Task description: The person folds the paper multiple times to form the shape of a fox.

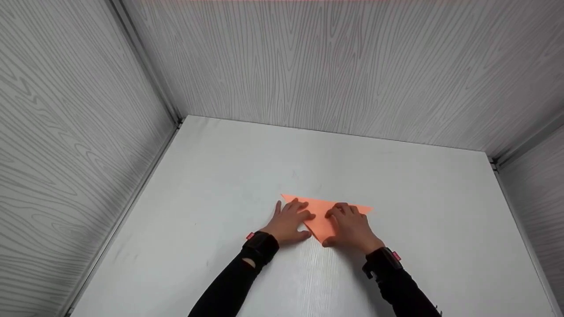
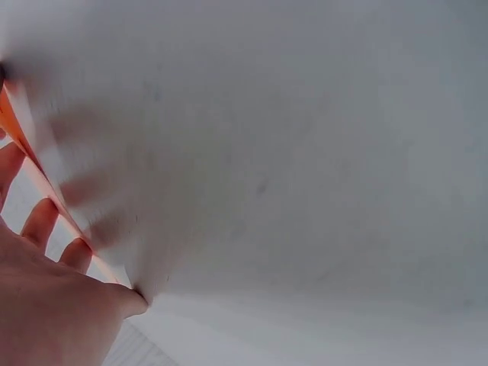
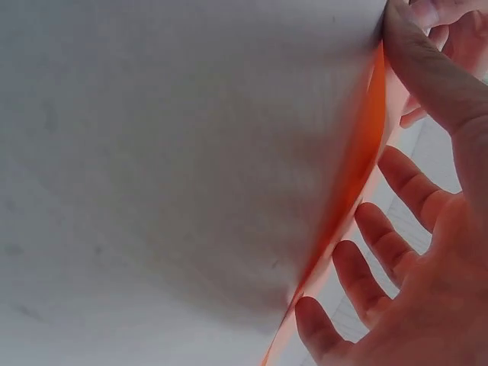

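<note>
A wood-grained back panel (image 1: 308, 66) fills the upper part of the head view, and below it the white table (image 1: 418, 211) takes up most of the rest, giving a firm, flat surface to press against. Dark sleeves enter from the bottom edge, the left sleeve (image 1: 222, 288) toward lower centre and the right sleeve (image 1: 407, 290) farther right.

The orange paper (image 1: 320, 222), folded to a triangle, lies just below and right of the frame's middle, its long edge toward the top and its point toward the bottom. The step looks like lining up and flattening that fold.

The left hand (image 1: 285, 225) rests spread on the paper's left part, clasping nothing; it serves best as an anchor, bearing down evenly so that the sheet cannot slide. The right hand (image 1: 354, 228) sits on the right part with bent, loose fingers touching the paper rather than wrapped round it.

The right thumb (image 1: 328, 241) is at the bottom point; whether it presses or lifts there is hard to tell. In the right wrist view, the layers gape along the slanting edge, right of centre. Good work would match the corners at the point first, then smooth outward to the long edge and crease it firmly, since a hurried press could set the fold crooked.
</note>
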Demonstrator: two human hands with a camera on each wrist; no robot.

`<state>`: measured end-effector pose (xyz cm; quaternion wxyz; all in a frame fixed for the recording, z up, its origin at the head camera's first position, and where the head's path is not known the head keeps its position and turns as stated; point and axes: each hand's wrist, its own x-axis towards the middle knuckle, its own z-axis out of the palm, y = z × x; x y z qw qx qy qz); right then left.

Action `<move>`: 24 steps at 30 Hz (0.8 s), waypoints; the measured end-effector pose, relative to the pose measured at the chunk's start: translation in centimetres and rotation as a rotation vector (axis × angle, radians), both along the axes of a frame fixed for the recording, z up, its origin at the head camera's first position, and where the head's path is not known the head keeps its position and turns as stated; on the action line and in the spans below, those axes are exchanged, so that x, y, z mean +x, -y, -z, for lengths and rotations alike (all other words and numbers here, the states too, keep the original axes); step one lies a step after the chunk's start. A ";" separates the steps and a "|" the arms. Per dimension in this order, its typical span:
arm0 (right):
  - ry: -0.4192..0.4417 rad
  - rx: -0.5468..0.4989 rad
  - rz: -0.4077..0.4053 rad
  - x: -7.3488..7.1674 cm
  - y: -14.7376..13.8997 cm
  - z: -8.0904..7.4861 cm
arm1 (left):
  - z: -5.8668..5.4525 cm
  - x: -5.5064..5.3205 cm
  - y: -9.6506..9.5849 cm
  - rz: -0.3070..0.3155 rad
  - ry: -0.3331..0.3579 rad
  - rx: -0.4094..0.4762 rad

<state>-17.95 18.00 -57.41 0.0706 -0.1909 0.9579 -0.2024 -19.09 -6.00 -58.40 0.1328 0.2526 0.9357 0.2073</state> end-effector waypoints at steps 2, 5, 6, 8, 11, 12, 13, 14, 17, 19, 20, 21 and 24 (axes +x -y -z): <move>0.014 0.001 0.012 -0.1 0.1 0.0 | 0.0 0.1 -0.1 -0.010 -0.013 0.007; 0.036 -0.006 0.028 -0.2 0.2 0.0 | 0.0 0.2 -0.3 -0.028 -0.033 0.020; 0.039 -0.009 0.031 -0.2 0.2 0.0 | 0.0 0.3 -0.4 -0.034 -0.040 0.027; 0.039 -0.009 0.030 -0.2 0.2 0.1 | 0.0 0.4 -0.4 -0.045 -0.055 0.041; 0.023 0.004 0.015 -0.1 0.1 0.2 | 0.1 0.4 -0.5 -0.056 -0.068 0.065; 0.020 0.009 0.008 0.0 0.1 0.3 | 0.1 0.4 -0.5 -0.058 -0.071 0.067; 0.018 0.012 -0.002 0.0 0.1 0.3 | 0.1 0.4 -0.5 -0.060 -0.072 0.071; 0.019 0.015 -0.012 0.1 0.0 0.4 | 0.1 0.4 -0.5 -0.062 -0.070 0.072; 0.037 0.008 -0.046 0.2 -0.3 0.4 | 0.2 0.2 -0.4 -0.064 -0.068 0.074; 0.040 -0.023 -0.067 0.2 -0.7 0.4 | 0.4 0.2 -0.4 -0.065 -0.062 0.071; 0.036 -0.043 -0.079 0.2 -0.9 0.3 | 0.5 0.1 -0.4 -0.066 -0.061 0.068; 0.027 -0.066 -0.091 0.2 -1.1 0.3 | 0.7 0.1 -0.4 -0.065 -0.063 0.066; -0.019 -0.142 -0.114 0.3 -1.8 0.4 | 1.0 0.1 -0.4 -0.062 -0.075 0.063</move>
